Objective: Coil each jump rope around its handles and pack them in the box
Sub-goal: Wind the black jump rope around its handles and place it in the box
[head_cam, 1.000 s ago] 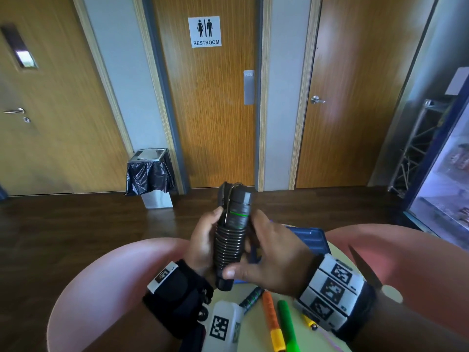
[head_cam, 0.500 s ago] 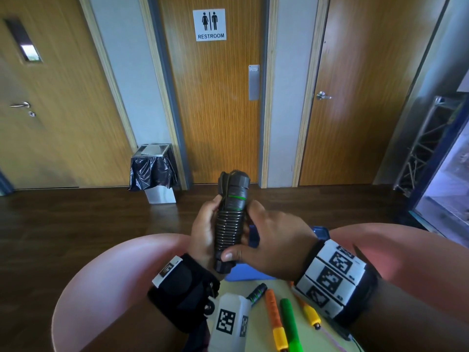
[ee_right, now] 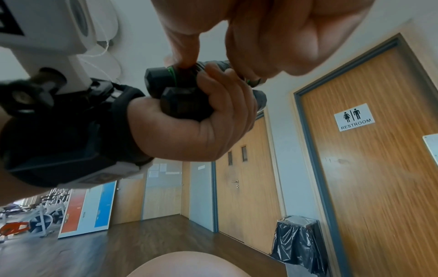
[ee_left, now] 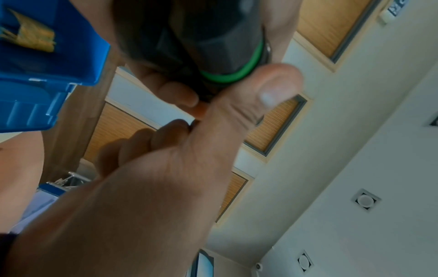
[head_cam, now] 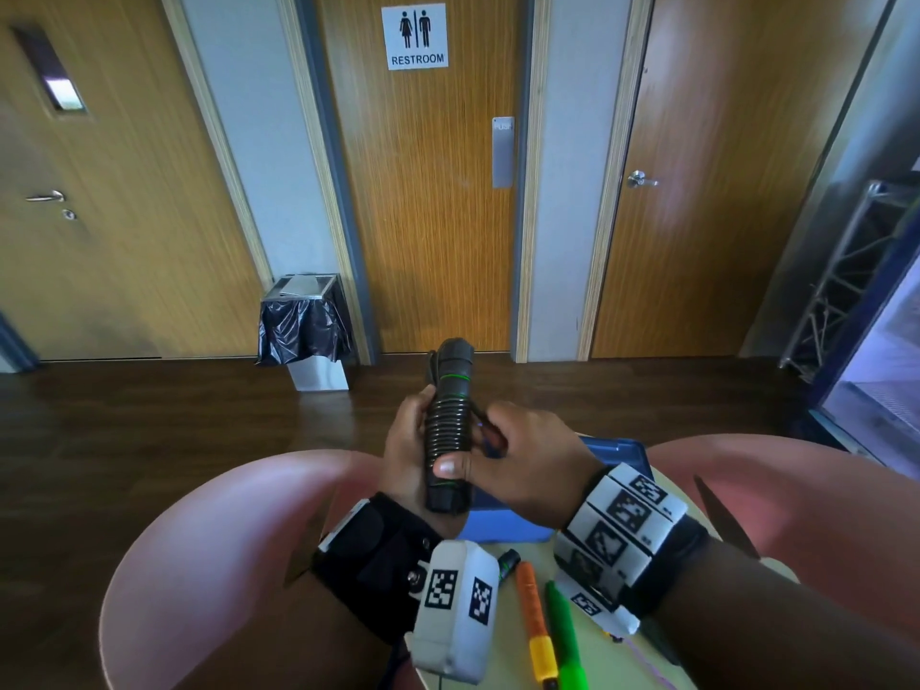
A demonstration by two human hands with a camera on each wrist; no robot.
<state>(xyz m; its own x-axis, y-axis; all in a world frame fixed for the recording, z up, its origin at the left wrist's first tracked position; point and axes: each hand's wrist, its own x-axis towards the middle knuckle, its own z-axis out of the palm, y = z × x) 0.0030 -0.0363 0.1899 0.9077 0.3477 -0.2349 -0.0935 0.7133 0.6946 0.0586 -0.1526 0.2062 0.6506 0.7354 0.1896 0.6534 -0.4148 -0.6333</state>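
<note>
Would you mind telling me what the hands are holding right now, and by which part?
Both hold the coiled black jump rope. The left hand grips its paired handles low down; the right hand pinches the coils, thumb across the front.

Glossy black cord is wound on matt black plastic handles (head_cam: 448, 425). The box (head_cam: 508, 520) is made of smooth blue plastic; wood grain is seen on the doors (head_cam: 428, 216).

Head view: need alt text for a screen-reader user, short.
Two hands hold a black jump rope, its cord coiled around the paired handles, upright above a blue box. The left hand grips the handles from behind; the right hand wraps across the front, thumb on the coil. Behind stands a restroom door.
</note>
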